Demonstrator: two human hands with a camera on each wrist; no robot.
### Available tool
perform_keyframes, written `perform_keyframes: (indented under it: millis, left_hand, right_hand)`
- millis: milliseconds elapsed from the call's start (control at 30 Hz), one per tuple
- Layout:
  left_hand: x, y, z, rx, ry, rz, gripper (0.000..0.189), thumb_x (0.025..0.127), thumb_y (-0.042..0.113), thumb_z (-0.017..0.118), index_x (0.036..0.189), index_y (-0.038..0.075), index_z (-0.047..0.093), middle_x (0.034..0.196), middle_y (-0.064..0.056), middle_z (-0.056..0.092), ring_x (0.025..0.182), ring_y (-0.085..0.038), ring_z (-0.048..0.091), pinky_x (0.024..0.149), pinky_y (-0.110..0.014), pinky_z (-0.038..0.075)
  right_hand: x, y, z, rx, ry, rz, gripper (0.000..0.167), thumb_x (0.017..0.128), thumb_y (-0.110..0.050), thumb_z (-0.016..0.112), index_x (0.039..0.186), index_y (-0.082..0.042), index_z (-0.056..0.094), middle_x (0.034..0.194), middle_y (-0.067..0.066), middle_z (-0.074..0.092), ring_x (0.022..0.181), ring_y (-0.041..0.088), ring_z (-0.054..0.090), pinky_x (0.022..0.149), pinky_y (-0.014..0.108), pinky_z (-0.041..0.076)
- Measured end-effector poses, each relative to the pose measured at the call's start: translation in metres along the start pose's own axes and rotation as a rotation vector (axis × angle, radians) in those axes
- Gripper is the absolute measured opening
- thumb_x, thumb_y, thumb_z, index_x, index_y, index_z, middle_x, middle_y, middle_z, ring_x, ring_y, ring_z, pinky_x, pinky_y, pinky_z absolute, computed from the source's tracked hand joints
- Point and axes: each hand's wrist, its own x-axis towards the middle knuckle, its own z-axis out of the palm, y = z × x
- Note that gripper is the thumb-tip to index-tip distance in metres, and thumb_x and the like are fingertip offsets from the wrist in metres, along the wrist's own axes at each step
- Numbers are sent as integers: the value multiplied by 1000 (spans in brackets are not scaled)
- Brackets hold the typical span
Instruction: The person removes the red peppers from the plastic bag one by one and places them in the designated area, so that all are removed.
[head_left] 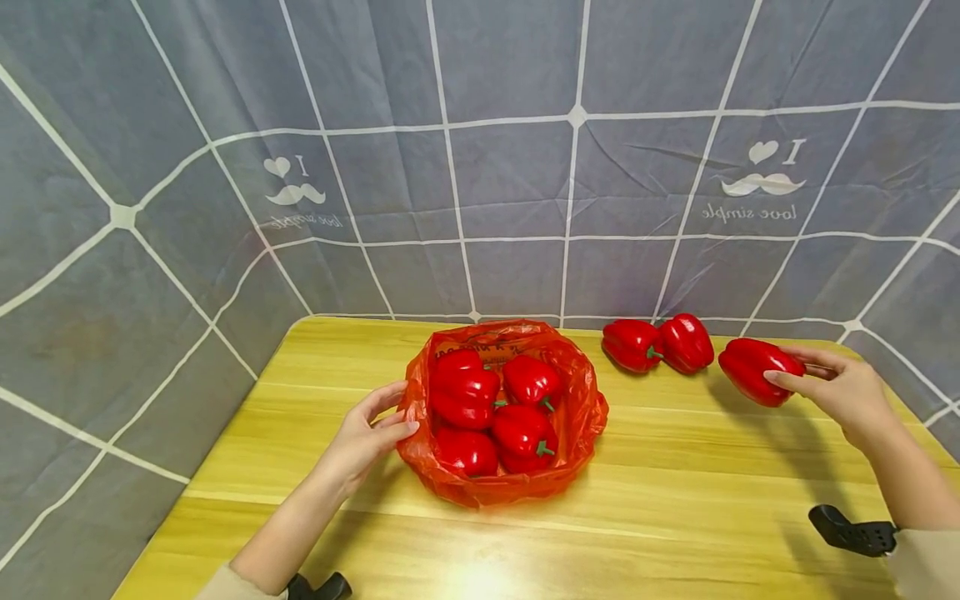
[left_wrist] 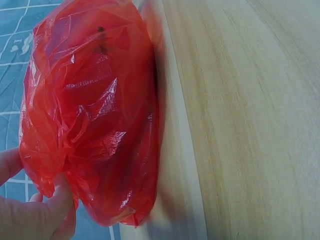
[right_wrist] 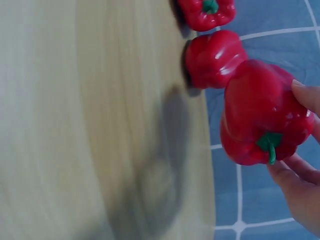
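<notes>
A red plastic bag (head_left: 592, 417) stands with its mouth wide on the table, holding several red bell peppers (head_left: 465, 398) with green stems. My left hand (head_left: 367, 433) pinches the bag's left rim between thumb and fingers; the left wrist view shows the crumpled side of the bag (left_wrist: 110, 130) by the fingertips. At the right, my right hand (head_left: 847, 387) grips one red bell pepper (head_left: 757, 371) and holds it above the table. The right wrist view shows the held pepper (right_wrist: 265, 110), stem side facing the camera.
Two more red bell peppers, one (head_left: 632, 344) beside another (head_left: 686, 342), lie near the table's back edge, between the bag and my right hand. A grey curtain (head_left: 510, 183) with white lines hangs behind the wooden table (head_left: 675, 517).
</notes>
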Motion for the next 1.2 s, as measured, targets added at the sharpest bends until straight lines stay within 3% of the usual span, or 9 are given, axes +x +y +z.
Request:
perform_keyframes:
  millis: [67, 233, 400, 533, 633, 767, 867, 1033, 1200]
  left_hand:
    - [0, 0, -1, 1, 2, 2, 59, 85, -3, 61, 138, 1, 37, 135, -18, 36, 112, -23, 51, 81, -22, 51]
    - [0, 0, -1, -1, 6, 12, 59, 83, -5, 61, 138, 0, 38, 134, -18, 37, 110, -22, 52, 81, -23, 51]
    - [-1, -1, -1, -3, 8, 14, 59, 83, -5, 61, 137, 0, 38, 134, -19, 38, 111, -23, 51, 81, -23, 51]
    - [-1, -2, -1, -1, 7, 1, 59, 84, -3, 62, 137, 0, 38, 135, -19, 37, 110, -22, 53, 80, -22, 51]
    - [-1, -2, 0, -6, 1, -1, 59, 84, -3, 61, 138, 1, 37, 136, -19, 37, 110, -22, 52, 80, -22, 50]
    - [0, -2, 0, -3, 6, 9, 59, 84, -3, 61, 138, 1, 38, 135, -18, 37, 111, -23, 52, 81, -22, 50]
    - [0, -2, 1, 2, 7, 11, 59, 84, -3, 61, 138, 1, 38, 136, -18, 37, 110, -22, 53, 80, -22, 50]
    - [0, -2, 2, -3, 2, 9, 59, 83, -4, 60, 138, 0, 37, 135, -18, 37, 109, -21, 53, 79, -21, 50]
    - [-1, -1, 3, -6, 1, 10, 59, 83, -4, 61, 138, 0, 38, 136, -18, 37, 108, -19, 54, 80, -22, 50]
  right_hand:
    - [0, 5, 3, -13, 17, 9, 31, 81, -21, 73, 92, -47, 60, 82, -33, 54, 73, -13, 50, 59, 11, 46]
    - [3, 22, 7, -44, 63, 17, 29, 80, -24, 74, 93, -47, 63, 81, -36, 51, 73, -13, 46, 57, 11, 45]
    - [6, 40, 12, -109, 126, 45, 28, 78, -30, 75, 102, -42, 67, 79, -36, 50, 74, -9, 44, 56, 15, 43]
    - [6, 45, 16, -185, 155, 29, 32, 78, -34, 75, 109, -30, 69, 84, -33, 48, 77, -10, 39, 58, 15, 41]
    - [8, 43, 22, -260, 187, 26, 43, 78, -37, 74, 115, -17, 67, 95, -12, 59, 83, -2, 43, 58, 13, 40]
    - [15, 38, 31, -248, 219, 42, 56, 82, -37, 69, 124, -1, 57, 118, 28, 54, 98, 30, 49, 58, 11, 39]
    - [20, 37, 36, -234, 228, 43, 60, 85, -35, 66, 126, 6, 51, 125, 35, 47, 109, 44, 43, 60, 12, 36]
    - [25, 35, 40, -269, 242, 11, 59, 85, -32, 65, 126, 9, 50, 124, 35, 47, 110, 46, 40, 63, 20, 34]
    - [31, 34, 45, -308, 262, -43, 53, 85, -25, 65, 124, 10, 52, 119, 38, 45, 107, 49, 39, 73, 42, 36]
